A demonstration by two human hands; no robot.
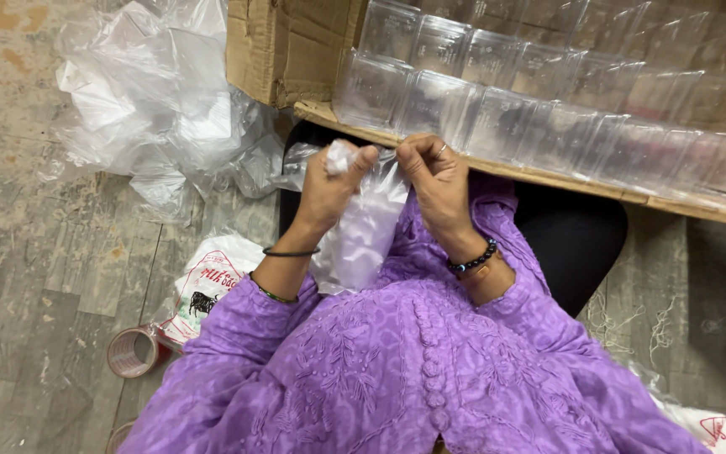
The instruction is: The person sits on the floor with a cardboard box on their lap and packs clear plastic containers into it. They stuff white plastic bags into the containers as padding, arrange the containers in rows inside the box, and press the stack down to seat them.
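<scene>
Sitting on the floor [35, 277], we faced a cardboard box [291, 46] and a cardboard flap [548, 178] lined with clear plastic containers [497, 118]. A heap of loose plastic bags [161, 101] lay to our left, a tape roll [132, 351] near our knee. Over our lap hung the small clear bag [359, 235], its bunched mouth pinched between both hands. Our left hand [329, 189] had its grip clamped on the gathered top; our right hand [439, 176] gripped the edge beside it. To handle it well, we judged, the neck wanted even, tight gathering, fingers close together.
</scene>
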